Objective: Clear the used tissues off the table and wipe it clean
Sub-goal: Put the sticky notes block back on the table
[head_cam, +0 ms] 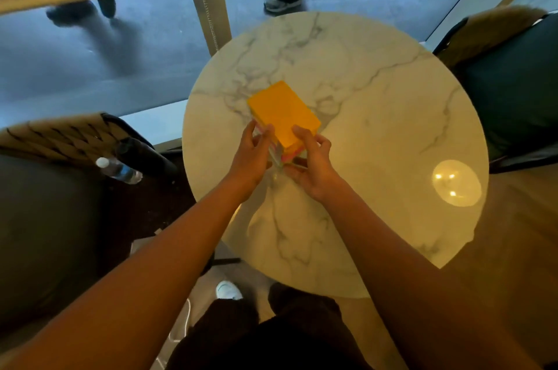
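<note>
Over the middle of the round marble surface, in the head view, you hold one yellow pack of sponges between your two hands. Your left hand grips its near left edge, thumb and fingers curled against the side. Your right hand grips the near right corner, fingers bent over the top face and thumb underneath. The pack is a flat rectangular block; its long axis runs from your hands away and to the left, the far end tilted up and pointing toward the window side. At the near end you can see thin pink and pale layers under the yellow one, and what looks like a clear wrapper; how many layers there are cannot be told.

One round light reflection shows on the right part of the surface. One water bottle lies tilted on the dark seat at your left. Two chairs flank the surface, one on each side. One white shoe shows below, near your legs. Beyond the glass, one other person's leg and shoe are visible.
</note>
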### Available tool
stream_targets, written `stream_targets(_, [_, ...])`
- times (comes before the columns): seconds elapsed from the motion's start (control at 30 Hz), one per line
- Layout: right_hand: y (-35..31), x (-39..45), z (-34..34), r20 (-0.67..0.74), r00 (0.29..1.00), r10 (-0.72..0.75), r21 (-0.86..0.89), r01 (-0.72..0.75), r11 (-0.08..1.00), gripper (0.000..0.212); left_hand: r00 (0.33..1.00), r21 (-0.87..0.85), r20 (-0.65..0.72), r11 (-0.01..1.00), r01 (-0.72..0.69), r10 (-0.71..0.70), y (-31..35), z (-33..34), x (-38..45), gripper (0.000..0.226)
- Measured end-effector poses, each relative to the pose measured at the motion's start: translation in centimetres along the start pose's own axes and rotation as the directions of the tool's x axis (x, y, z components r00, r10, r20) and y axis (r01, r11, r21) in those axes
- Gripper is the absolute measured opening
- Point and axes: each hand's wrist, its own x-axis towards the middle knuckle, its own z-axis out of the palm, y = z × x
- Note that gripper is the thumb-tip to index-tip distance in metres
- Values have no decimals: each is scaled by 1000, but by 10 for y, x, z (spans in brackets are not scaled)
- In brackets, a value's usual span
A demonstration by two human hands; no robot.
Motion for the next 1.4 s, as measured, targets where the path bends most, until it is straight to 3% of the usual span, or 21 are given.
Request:
stream_targets(0.1, [-4, 6, -6, -15, 1000, -6, 55, 7, 998, 65, 1000, -45, -9, 999, -3, 3, 5, 15, 3, 38])
stream_targets(0.33, [-9, 11, -13, -58, 996, -61, 70, 65, 995, 60, 998, -132, 61, 991, 36, -28, 12, 30, 17, 36])
stream_targets(0.57, [-25, 20, -38, -67, 996, -61, 161, 71, 984, 55, 992, -71, 115, 996, 51, -43, 18, 58, 29, 32])
stream_targets(0.77, [-57, 41, -67, -61, 997, -47, 102, 53, 993, 45, 995, -48, 86, 998, 50, -45, 32, 96, 50, 29])
stream_targets(1.1, [-106, 73, -112, 1, 996, -89, -274, 86, 958, 35, 996, -23, -64, 998, 66, -67, 29, 136, 68, 29])
stream_targets(1.17, [-113, 74, -122, -12, 971, -239, -455, 208, 866, 36, 987, 43, -157, 999, 28, -21, 19, 134, 65, 46])
stream_targets(1.23, [-121, 69, -129, 62, 911, -408, -580, 366, 728, 33, 952, 179, -281, 981, -74, 123, 9, 134, 51, 48])
stream_targets(1.3, [-129, 64, -131, 150, 869, -471, -611, 456, 647, 25, 917, 241, -321, 957, -162, 236, 3, 142, 36, 44])
stream_targets(1.4, [-133, 64, -128, 207, 851, -483, -608, 498, 618, 24, 911, 243, -314, 950, -196, 269, -3, 148, 31, 44])
